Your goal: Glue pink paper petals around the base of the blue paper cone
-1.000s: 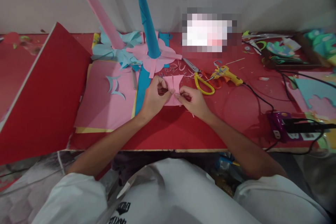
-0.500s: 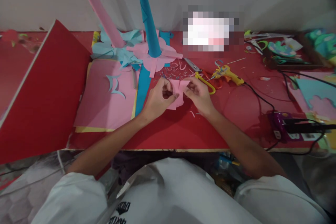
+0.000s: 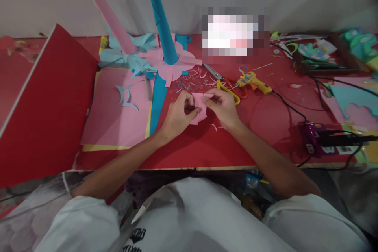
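Scissors (image 3: 226, 88) lie on the red table (image 3: 191, 145), a glue gun (image 3: 252, 82) just right of them and a blue cone (image 3: 162, 27) standing behind and to their left. Just left of the scissors, the left hand (image 3: 176, 115) and right hand (image 3: 225, 108) both pinch a small, creased pink paper (image 3: 198, 107) between them.

Bare red table (image 3: 189, 147) in front of both hands gives free passage; beyond them scissors (image 3: 225, 86), glue gun (image 3: 253, 82) and paper scraps (image 3: 191, 80) crowd the way, blue cone (image 3: 161, 23) stands upright behind, cables (image 3: 291, 106) trail right.
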{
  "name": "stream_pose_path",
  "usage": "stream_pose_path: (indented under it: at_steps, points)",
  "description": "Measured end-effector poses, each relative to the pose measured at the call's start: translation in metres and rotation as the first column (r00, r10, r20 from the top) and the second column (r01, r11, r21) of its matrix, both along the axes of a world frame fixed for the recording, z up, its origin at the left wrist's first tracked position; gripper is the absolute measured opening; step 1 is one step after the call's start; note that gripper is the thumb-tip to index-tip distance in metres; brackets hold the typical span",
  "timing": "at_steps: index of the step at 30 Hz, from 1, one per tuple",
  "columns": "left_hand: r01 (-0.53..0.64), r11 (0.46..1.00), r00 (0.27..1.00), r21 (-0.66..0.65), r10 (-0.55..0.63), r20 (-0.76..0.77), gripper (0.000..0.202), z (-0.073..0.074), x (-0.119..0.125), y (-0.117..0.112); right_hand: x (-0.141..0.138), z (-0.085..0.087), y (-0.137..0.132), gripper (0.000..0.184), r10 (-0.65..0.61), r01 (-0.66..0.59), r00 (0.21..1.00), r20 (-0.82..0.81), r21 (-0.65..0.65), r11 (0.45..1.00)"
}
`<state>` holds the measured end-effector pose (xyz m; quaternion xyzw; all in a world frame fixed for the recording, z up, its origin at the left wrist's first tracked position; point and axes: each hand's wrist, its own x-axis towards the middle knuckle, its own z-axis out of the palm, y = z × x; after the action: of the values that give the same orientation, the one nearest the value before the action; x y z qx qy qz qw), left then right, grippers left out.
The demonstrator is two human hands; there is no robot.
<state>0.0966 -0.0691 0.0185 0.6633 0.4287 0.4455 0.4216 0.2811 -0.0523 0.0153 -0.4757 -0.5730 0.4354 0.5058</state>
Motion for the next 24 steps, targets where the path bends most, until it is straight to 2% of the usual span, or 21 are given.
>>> stream_pose_path:
  at_steps: [6,14,24]
  points:
    - [0.007,1.0,1.0,-0.009,-0.007,-0.005,0.036,0.0026,-0.0005,0.0001,0.0015,0.0004,-0.0007,0.046,0.01,-0.011,0.998,0.054,0.014,1.0]
    - [-0.005,1.0,1.0,0.006,0.005,0.005,0.038,0.0011,0.0004,0.0004,0.0002,-0.0002,-0.0008,0.04,0.022,-0.024,0.997,0.076,0.033,0.999]
    - [0.0,1.0,1.0,-0.011,0.0,-0.008,0.042,-0.001,0.0005,0.0005,0.001,-0.0019,-0.0019,0.05,-0.008,0.002,0.996,0.092,0.059,0.998]
